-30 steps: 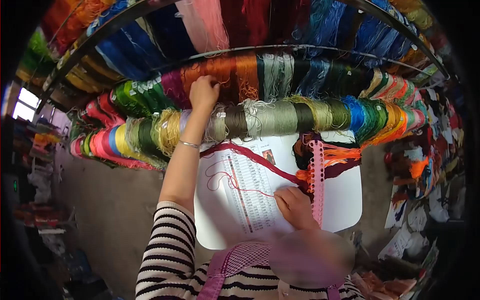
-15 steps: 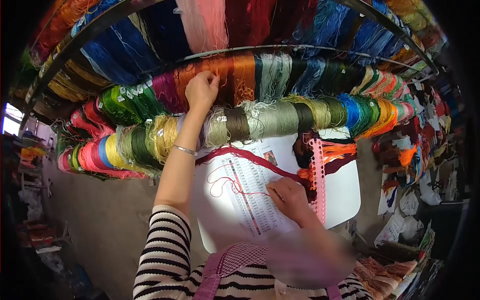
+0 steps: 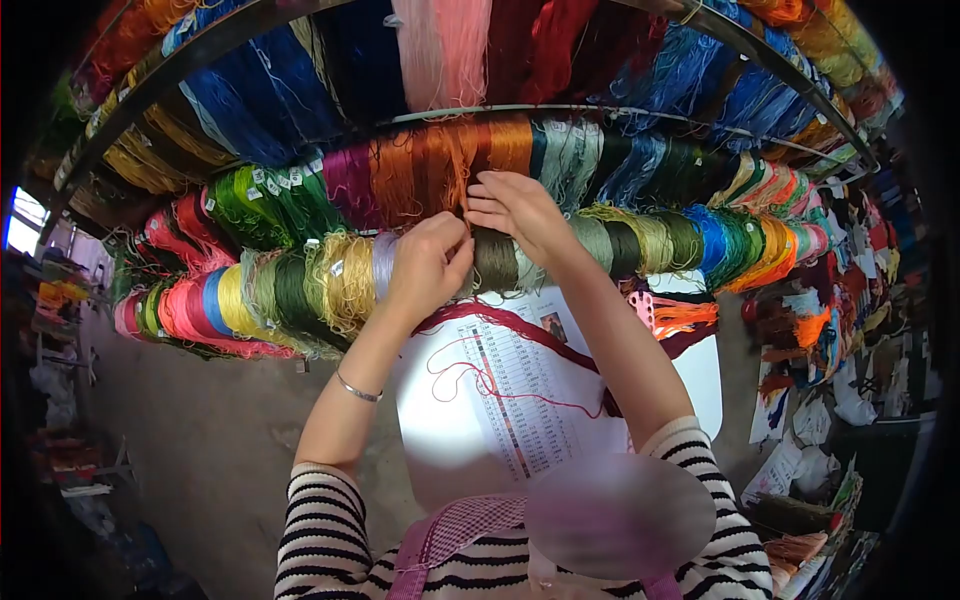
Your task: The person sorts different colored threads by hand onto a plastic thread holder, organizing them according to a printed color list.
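A strand of orange embroidery thread [image 3: 463,165] is pulled forward and down from the hanging brown-orange skeins [image 3: 420,180]. My left hand [image 3: 430,265] pinches its lower end, in front of the lower row of skeins; the exact grip is partly hidden behind the fingers. Beside the strand, on its right, my right hand [image 3: 525,215] is open with fingers stretched out, the tips close to the thread. Below both hands lies a printed colour chart [image 3: 520,400] on a white board [image 3: 430,450]. Dark red thread [image 3: 520,325] runs across the sheet, with a thin loose red strand [image 3: 485,375] curling over it.
Racks of coloured skeins surround me, blue skeins [image 3: 260,95] and pink ones [image 3: 440,50] above. A metal rail [image 3: 720,130] curves across behind the hands. At the board's right a pink perforated strip [image 3: 643,303] holds thread bundles. Papers and bags [image 3: 800,450] stand to the right.
My right hand has risen from the loose red strand on the chart to the hanging skeins. My left hand has come down and drawn a strand of orange thread out of the row.
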A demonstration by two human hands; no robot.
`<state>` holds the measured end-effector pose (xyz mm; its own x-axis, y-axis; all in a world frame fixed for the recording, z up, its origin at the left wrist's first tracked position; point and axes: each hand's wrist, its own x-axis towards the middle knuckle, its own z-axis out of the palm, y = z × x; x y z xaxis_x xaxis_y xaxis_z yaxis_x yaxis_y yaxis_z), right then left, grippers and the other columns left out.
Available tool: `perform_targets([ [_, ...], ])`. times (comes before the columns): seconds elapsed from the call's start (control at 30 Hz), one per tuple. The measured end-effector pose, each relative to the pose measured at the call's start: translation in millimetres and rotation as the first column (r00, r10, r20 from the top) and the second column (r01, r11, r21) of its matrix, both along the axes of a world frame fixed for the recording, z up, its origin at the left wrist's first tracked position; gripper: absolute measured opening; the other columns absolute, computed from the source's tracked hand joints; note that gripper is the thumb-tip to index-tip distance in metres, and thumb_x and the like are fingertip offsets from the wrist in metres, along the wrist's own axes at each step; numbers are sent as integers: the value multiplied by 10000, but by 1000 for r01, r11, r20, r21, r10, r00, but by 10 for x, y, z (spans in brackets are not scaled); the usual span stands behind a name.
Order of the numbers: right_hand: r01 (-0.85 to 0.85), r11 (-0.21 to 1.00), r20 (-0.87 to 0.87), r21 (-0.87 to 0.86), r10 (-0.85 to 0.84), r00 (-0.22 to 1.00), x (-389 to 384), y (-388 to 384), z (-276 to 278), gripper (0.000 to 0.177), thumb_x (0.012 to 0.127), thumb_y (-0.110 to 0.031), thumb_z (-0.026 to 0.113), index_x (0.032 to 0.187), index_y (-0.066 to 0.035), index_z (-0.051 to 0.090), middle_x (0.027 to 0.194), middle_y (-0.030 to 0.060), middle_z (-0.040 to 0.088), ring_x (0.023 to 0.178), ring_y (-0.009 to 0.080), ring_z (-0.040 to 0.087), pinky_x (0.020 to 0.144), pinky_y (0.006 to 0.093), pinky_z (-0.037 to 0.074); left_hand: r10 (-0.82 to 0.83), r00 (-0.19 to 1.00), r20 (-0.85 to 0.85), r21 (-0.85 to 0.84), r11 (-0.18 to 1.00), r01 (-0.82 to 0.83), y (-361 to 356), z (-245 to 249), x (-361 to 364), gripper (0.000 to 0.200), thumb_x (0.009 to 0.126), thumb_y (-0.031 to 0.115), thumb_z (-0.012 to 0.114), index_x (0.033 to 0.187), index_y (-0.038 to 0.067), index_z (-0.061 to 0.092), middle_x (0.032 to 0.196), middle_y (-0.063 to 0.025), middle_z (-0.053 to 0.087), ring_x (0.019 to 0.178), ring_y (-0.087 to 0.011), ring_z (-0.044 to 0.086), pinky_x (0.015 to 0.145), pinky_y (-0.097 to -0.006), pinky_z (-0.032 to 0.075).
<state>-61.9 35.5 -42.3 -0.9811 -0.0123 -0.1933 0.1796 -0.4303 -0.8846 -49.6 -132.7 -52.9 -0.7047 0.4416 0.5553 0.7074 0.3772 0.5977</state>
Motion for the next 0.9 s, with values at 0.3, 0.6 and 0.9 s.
perform_targets([
  [0.3,-119,979,16,163,118,993,-197,-5,-316,152,906,-131,588,1004,-14,591,895,65,642,769,99,603,722,212,503,158,922,355,242,937,-254,-103,-41,-508,122,809,134,611,813,16,639,729,-95,603,664,-180,586,618,-279,447],
  [0.6,-42,986,-25,162,46,999,-220,17,-343,138,902,-115,592,978,0,589,861,78,652,701,90,590,656,201,494,-146,681,718,375,905,-202,105,-252,-986,118,862,135,652,865,17,652,798,7,627,701,-65,539,666,-210,423],
  [0.9,60,933,-40,355,-49,998,-245,-48,-438,126,879,-77,606,973,4,586,870,75,652,719,88,596,651,197,484,-166,737,655,466,857,-221,-61,-266,-887,103,887,108,598,839,17,610,824,-13,630,701,-75,538,664,-226,431],
])
